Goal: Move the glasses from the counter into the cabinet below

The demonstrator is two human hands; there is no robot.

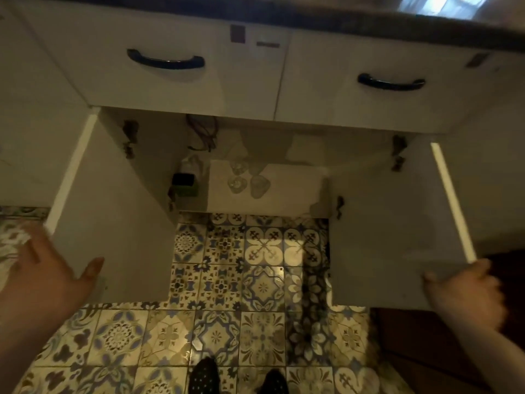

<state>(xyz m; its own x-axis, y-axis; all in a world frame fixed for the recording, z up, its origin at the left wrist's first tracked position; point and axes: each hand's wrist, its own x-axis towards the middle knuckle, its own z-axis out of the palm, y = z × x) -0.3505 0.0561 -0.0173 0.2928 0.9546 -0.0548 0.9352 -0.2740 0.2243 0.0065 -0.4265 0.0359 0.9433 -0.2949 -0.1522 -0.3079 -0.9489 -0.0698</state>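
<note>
Below, the cabinet [255, 166] is seen with both doors swung wide. Four glasses [247, 179] are stood close together on its pale floor, towards the middle; they are clear and blurred, so whether they touch cannot be told. To their left, inside the cabinet, a white bottle [191, 166] and a dark and green box [185, 184] are set against the side wall, and a cord [202, 132] is hung at the back.

The left door [113, 223] is touched by the left hand [48, 277]: the fingers are spread behind its outer edge and the thumb is laid straight on its inner face, so the hand is released rather than clenched. The lower corner of the right door [392, 237] is grasped by the right hand [466, 294], with the fingers curled round the edge.

Two drawers with dark handles, the left handle [166, 61] and the right handle [391, 83], are found above the opening, beneath the dark edge of the tabletop [284, 15]. Patterned tiles [227, 322] are laid across the floor, and two feet in dotted dark socks [203, 378] are seen at the bottom edge.
</note>
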